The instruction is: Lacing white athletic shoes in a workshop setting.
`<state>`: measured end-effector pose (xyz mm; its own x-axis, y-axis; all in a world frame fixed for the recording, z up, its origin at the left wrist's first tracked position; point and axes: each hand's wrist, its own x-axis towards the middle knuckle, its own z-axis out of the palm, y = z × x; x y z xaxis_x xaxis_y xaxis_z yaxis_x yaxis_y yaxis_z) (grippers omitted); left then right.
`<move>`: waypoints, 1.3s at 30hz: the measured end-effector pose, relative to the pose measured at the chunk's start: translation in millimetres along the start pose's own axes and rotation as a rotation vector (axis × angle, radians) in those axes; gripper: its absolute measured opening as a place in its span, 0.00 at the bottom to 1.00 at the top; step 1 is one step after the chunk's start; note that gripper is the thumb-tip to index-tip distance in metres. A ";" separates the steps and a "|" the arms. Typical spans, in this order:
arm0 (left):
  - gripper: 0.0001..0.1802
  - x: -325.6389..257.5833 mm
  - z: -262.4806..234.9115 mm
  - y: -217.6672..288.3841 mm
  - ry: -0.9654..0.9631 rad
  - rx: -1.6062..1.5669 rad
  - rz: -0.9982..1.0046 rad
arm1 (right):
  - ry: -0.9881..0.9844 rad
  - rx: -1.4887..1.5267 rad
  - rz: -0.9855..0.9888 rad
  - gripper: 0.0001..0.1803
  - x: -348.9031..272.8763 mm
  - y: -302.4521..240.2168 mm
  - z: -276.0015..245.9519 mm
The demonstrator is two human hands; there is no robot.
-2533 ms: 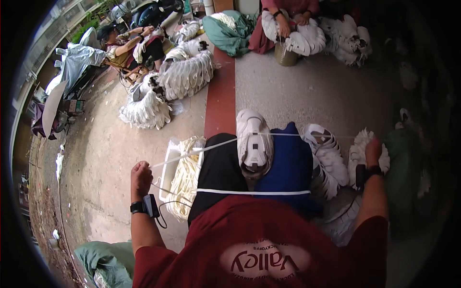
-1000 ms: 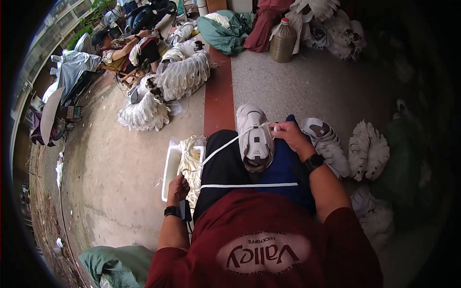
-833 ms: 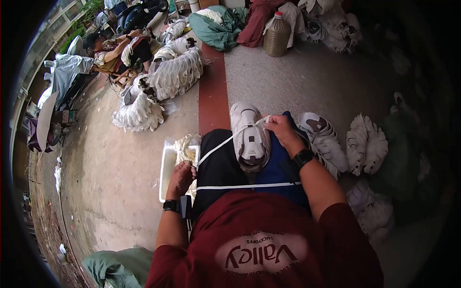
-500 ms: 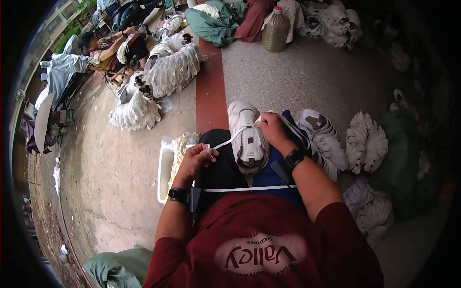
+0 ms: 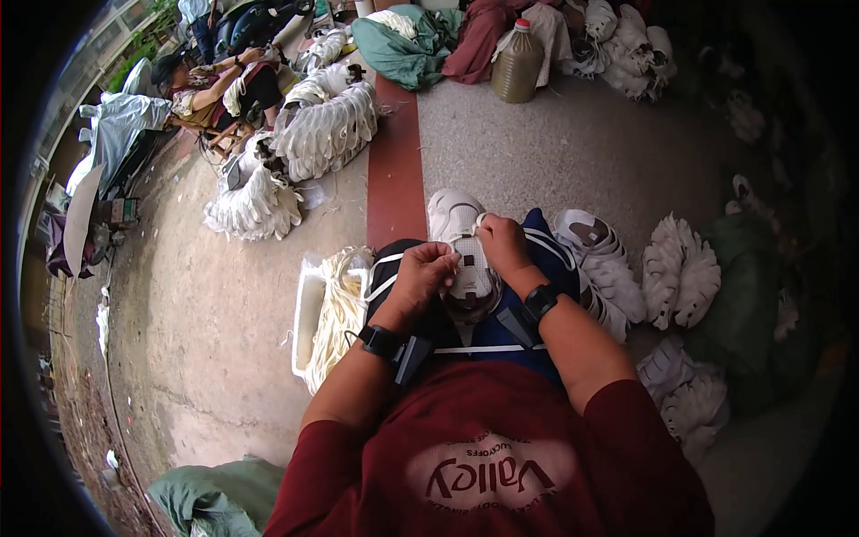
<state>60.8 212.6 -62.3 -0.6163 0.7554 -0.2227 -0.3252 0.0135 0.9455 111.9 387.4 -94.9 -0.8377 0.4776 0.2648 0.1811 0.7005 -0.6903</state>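
Note:
A white shoe upper [image 5: 454, 213] with a mesh tongue and dark patches rests on my lap, toe pointing away from me. My left hand [image 5: 428, 276] is closed at its left side, thumb and fingers pinched at the edge of the eyelet area. My right hand [image 5: 503, 243] is closed on a white shoelace at the upper's right side, near the top of the tongue. Lengths of white shoelace [image 5: 383, 288] lie across my left thigh, and more loops over my right thigh. The lace tip between my left fingers is too small to make out clearly.
A white foam box [image 5: 307, 324] of cream laces stands left of my leg. Stacked white uppers [image 5: 601, 255] lie at my right, others [image 5: 327, 134] at far left near a seated person [image 5: 210, 94]. A red-capped jug [image 5: 517, 63] and green cloth bundle [image 5: 407, 45] stand ahead.
My left hand has moved right from over my left thigh to the upper, and the lace it held taut now hangs slack. My right hand stays near the same spot.

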 end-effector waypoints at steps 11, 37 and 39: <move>0.10 47.2 33.8 -9.1 0.247 0.997 0.332 | -0.169 -0.166 -0.102 0.07 -4.1 -7.9 -6.0; 0.08 -15.0 -9.9 -27.8 -0.047 -0.173 -0.197 | -0.009 -0.005 -0.379 0.03 -20.1 -19.3 6.9; 0.08 -8.8 -16.0 -26.0 -0.016 -0.248 -0.191 | -0.049 -0.123 -0.408 0.03 -17.8 -23.9 4.2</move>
<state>63.2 195.0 -88.7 -0.5168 0.7646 -0.3851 -0.6001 -0.0027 0.7999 120.3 359.9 -86.0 -0.8762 0.1250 0.4655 -0.1124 0.8861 -0.4496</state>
